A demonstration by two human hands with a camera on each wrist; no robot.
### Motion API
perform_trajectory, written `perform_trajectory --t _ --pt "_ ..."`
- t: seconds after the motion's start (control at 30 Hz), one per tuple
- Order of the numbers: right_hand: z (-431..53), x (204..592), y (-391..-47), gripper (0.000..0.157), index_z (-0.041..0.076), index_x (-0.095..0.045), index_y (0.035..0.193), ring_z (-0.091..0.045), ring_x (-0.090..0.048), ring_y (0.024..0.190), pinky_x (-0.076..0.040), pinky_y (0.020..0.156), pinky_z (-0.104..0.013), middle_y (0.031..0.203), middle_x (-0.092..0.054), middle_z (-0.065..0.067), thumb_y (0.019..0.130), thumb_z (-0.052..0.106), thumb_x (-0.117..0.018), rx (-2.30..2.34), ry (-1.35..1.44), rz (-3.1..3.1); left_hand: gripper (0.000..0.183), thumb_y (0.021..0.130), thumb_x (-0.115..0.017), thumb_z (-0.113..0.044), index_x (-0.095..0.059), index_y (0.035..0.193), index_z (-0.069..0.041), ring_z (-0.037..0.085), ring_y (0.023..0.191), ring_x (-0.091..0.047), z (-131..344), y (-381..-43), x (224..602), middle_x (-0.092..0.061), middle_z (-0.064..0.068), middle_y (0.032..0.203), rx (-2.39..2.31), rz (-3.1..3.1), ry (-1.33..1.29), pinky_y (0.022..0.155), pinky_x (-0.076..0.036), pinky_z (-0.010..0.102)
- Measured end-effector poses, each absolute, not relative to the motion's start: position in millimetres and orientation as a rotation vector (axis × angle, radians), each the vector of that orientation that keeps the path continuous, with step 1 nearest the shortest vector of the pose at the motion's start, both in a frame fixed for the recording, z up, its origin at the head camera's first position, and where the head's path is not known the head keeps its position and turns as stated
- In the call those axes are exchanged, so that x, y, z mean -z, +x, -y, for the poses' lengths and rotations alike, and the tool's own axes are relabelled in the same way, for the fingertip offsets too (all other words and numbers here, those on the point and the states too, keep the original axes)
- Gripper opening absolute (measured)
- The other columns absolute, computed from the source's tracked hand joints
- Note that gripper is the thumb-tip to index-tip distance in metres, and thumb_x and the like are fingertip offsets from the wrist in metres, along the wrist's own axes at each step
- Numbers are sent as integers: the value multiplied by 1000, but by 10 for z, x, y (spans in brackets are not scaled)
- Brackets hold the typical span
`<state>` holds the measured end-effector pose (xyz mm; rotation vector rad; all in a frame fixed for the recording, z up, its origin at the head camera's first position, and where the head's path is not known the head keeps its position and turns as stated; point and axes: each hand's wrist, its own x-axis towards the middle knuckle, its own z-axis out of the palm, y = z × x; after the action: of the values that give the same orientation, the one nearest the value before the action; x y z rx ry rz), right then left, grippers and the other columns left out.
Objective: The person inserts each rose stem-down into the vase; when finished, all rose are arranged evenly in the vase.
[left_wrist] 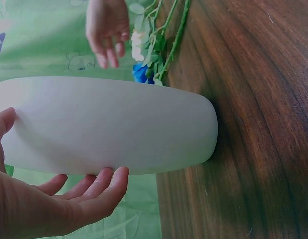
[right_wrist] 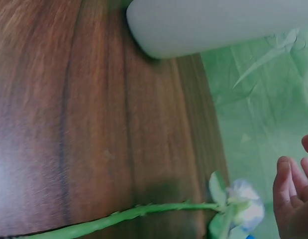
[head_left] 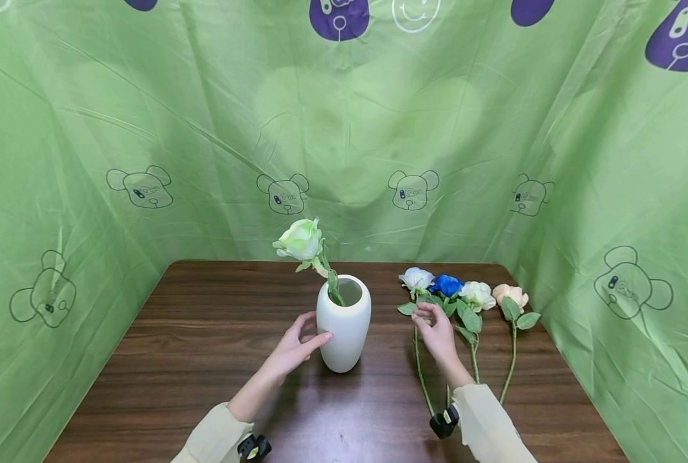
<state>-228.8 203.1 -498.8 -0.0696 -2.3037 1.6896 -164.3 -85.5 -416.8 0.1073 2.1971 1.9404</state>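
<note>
A tall white vase stands upright on the table, with one pale green rose leaning left out of its mouth. My left hand holds the vase at its left side, thumb on the near face and fingers along the side, as the left wrist view also shows of the vase. Over the flowers on the right, my right hand hovers with loosely bent fingers and nothing in them. Beneath and around it lie a pale white-blue rose, a blue rose and a cream rose.
A peach rose lies farthest right, its stem pointing toward the near edge. The dark wooden table is enclosed by green printed cloth at the back and sides. The vase stands left of the flowers.
</note>
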Motion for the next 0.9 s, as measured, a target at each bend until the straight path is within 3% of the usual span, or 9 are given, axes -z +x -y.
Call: perform_trajectory --t 0.2,0.5,0.63,0.77,0.9 --pt "-2098 5113 -2270 35 -2 -47 116 -36 -54 87 -45 61 -48 109 -54 -24 83 7 -56 -1763 -281 2393 57 83 -62 -20 -35 129 0 36 106 -46 859 -1649 4178 -42 23 124 -1937 -2200 99 67 -41 36" --pt "-2195 5367 -2255 44 -2 -45 120 -25 -56 67 -44 49 -32 106 -54 -19 79 11 -59 -1733 -466 2518 57 82 -62 -20 -35 129 -1 36 106 -46 862 -1642 4155 -42 22 124 -1938 -2195 99 67 -41 36" --pt "-2206 5453 -2245 44 -2 -47 117 -18 -57 59 -43 50 -28 100 -56 -18 78 11 -62 -1618 -441 2599 57 83 -62 -20 -35 129 -1 37 107 -46 863 -1642 4156 -42 23 124 -1939 -2191 103 68 -41 37" --pt "-2183 5476 -2244 44 -2 -48 114 -20 -58 55 -44 55 -31 94 -59 -17 76 13 -65 -1478 -393 2671 57 83 -62 -20 -35 129 -1 36 107 -46 864 -1644 4162 -42 23 124 -1938 -2192 103 67 -41 36" --pt "-2155 5490 -2255 47 5 -50 115 -24 -59 70 -42 60 -40 88 -61 -6 74 20 -68 -1227 -386 2795 57 83 -62 -19 -34 129 0 36 107 -46 861 -1639 4156 -43 23 124 -1939 -2191 105 65 -40 34"
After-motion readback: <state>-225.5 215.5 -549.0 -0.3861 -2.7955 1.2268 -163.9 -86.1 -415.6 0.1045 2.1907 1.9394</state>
